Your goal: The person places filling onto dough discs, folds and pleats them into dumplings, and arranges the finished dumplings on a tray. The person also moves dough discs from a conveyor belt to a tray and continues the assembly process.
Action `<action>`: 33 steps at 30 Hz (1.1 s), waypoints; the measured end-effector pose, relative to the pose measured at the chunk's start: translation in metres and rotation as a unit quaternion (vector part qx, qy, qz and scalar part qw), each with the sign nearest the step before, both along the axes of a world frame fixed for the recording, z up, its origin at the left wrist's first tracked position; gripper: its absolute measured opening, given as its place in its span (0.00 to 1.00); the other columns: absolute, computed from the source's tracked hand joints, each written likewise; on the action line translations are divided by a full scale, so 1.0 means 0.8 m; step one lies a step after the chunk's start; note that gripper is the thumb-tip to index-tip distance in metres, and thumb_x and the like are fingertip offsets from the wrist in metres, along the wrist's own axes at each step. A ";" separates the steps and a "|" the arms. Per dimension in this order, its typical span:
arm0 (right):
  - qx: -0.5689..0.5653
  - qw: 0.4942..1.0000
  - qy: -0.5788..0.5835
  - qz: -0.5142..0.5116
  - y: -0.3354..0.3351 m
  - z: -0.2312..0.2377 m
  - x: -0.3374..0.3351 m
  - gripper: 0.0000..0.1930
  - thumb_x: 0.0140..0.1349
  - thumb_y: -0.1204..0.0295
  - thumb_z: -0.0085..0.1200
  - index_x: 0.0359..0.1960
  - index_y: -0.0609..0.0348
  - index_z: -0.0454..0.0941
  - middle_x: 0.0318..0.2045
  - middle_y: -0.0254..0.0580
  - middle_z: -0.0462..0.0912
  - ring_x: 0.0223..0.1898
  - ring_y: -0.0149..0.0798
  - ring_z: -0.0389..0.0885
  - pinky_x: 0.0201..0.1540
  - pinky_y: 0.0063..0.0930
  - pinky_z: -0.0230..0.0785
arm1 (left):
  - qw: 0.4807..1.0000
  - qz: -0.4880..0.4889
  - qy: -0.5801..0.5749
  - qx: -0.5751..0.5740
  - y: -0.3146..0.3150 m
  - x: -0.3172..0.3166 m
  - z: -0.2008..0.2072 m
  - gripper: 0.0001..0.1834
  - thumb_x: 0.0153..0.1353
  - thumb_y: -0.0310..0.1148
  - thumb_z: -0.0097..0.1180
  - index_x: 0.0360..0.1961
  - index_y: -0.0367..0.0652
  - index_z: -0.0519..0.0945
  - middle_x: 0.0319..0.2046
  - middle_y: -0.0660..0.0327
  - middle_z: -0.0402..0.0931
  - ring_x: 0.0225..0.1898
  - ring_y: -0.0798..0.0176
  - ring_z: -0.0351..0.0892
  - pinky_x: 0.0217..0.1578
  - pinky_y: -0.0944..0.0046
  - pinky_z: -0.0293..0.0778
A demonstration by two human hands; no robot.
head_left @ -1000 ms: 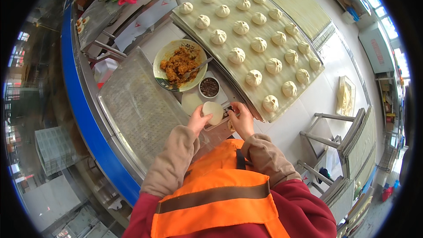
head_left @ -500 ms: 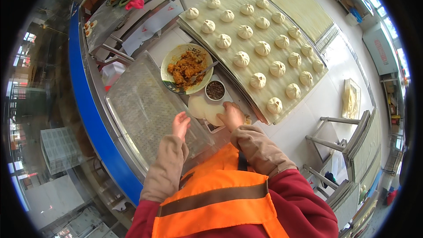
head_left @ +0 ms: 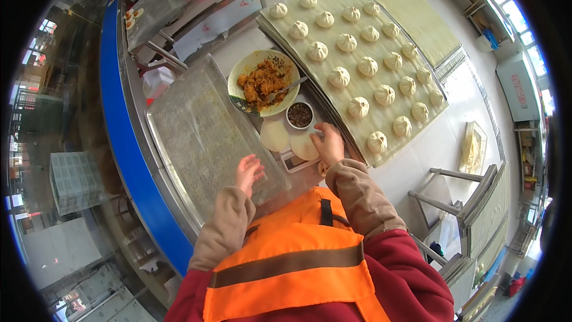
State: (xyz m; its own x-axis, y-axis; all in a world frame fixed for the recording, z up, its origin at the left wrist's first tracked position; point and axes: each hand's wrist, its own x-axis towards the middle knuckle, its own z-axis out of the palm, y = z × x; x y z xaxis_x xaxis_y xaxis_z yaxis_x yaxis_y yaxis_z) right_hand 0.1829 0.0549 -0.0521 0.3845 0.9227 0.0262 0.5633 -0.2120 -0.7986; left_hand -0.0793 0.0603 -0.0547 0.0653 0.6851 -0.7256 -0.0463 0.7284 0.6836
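Note:
Two pale round dough wrappers, a left one [head_left: 274,136] and a right one [head_left: 304,146], lie side by side below a small cup of dark filling [head_left: 299,115]. The right wrapper rests over a small flat scale [head_left: 298,164]. At that wrapper's right edge is my right hand [head_left: 329,144], thumb and forefinger a little apart; whether a fingertip touches the dough is unclear. My left hand [head_left: 249,173] hovers over the clear plastic sheet, empty, its fingers loosely curled and spread. A bowl of orange-brown filling [head_left: 262,83] with a metal spatula [head_left: 288,87] stands beyond the cup.
To the right, a slatted mat [head_left: 372,92] holds rows of pleated buns [head_left: 384,95]. A clear plastic tray cover [head_left: 196,125] spans the left of the table, beside a blue edge [head_left: 128,125]. Metal racks [head_left: 471,197] stand at the right.
My right hand has drawn up and right, off the wrapper's middle, and its fingers have parted. My left hand has shifted slightly. The whole view has slid a little rightward.

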 end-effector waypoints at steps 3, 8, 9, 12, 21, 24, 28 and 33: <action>0.002 0.998 0.046 0.030 -0.044 0.013 0.001 0.09 0.54 0.71 0.56 0.36 0.59 0.78 0.32 0.49 0.80 0.36 0.50 0.79 0.41 0.37 0.71 | 0.999 0.026 -0.037 0.021 -0.015 -0.017 0.011 0.21 0.63 0.27 0.50 0.57 0.44 0.66 0.49 0.56 0.72 0.42 0.63 0.76 0.42 0.63 0.75; -0.107 0.979 0.082 0.154 -0.144 0.024 0.005 0.06 0.54 0.71 0.56 0.34 0.54 0.78 0.32 0.45 0.80 0.37 0.47 0.79 0.39 0.35 0.71 | 0.997 0.043 -0.056 0.007 -0.045 -0.046 0.027 0.20 0.64 0.29 0.49 0.58 0.43 0.65 0.49 0.55 0.72 0.44 0.61 0.76 0.44 0.61 0.75; -0.107 0.983 0.051 0.139 -0.162 0.021 0.007 0.07 0.53 0.71 0.57 0.35 0.54 0.78 0.34 0.46 0.80 0.38 0.47 0.79 0.40 0.35 0.71 | 0.997 0.049 -0.057 0.000 -0.050 -0.050 0.028 0.20 0.64 0.29 0.49 0.58 0.42 0.65 0.49 0.54 0.72 0.44 0.60 0.76 0.44 0.61 0.75; -0.075 0.995 -0.008 0.063 -0.187 -0.002 0.013 0.12 0.52 0.70 0.59 0.39 0.56 0.77 0.37 0.46 0.79 0.41 0.44 0.78 0.40 0.34 0.72 | 0.996 0.066 -0.059 -0.020 -0.064 -0.056 0.028 0.20 0.64 0.29 0.49 0.57 0.42 0.65 0.48 0.54 0.73 0.44 0.59 0.76 0.44 0.61 0.75; -0.176 0.945 0.242 -0.131 -0.125 -0.080 0.049 0.23 0.51 0.70 0.61 0.49 0.65 0.74 0.40 0.46 0.80 0.43 0.38 0.77 0.41 0.28 0.71 | 0.996 0.039 -0.080 -0.009 -0.064 -0.039 0.033 0.20 0.64 0.29 0.50 0.56 0.41 0.66 0.47 0.54 0.73 0.44 0.60 0.76 0.43 0.61 0.75; -0.167 0.916 0.327 -0.161 -0.118 -0.097 0.049 0.21 0.47 0.70 0.65 0.42 0.68 0.77 0.36 0.42 0.82 0.37 0.36 0.80 0.40 0.28 0.72 | 0.996 0.047 -0.078 -0.010 -0.070 -0.036 0.030 0.20 0.64 0.28 0.50 0.56 0.41 0.66 0.46 0.53 0.74 0.43 0.59 0.77 0.43 0.61 0.76; -0.217 0.907 0.332 -0.143 -0.111 -0.097 0.042 0.22 0.43 0.64 0.67 0.38 0.68 0.80 0.35 0.46 0.82 0.32 0.39 0.82 0.41 0.32 0.74 | 0.993 0.033 -0.111 -0.009 -0.079 -0.037 0.018 0.19 0.63 0.29 0.51 0.55 0.43 0.67 0.44 0.54 0.75 0.41 0.59 0.78 0.43 0.61 0.76; -0.140 0.971 0.110 -0.159 -0.123 -0.053 -0.018 0.27 0.39 0.60 0.64 0.43 0.58 0.74 0.37 0.57 0.78 0.41 0.56 0.76 0.42 0.42 0.70 | 0.995 -0.004 -0.099 -0.023 -0.079 -0.022 0.020 0.17 0.63 0.29 0.50 0.53 0.44 0.68 0.43 0.56 0.75 0.40 0.61 0.77 0.41 0.62 0.76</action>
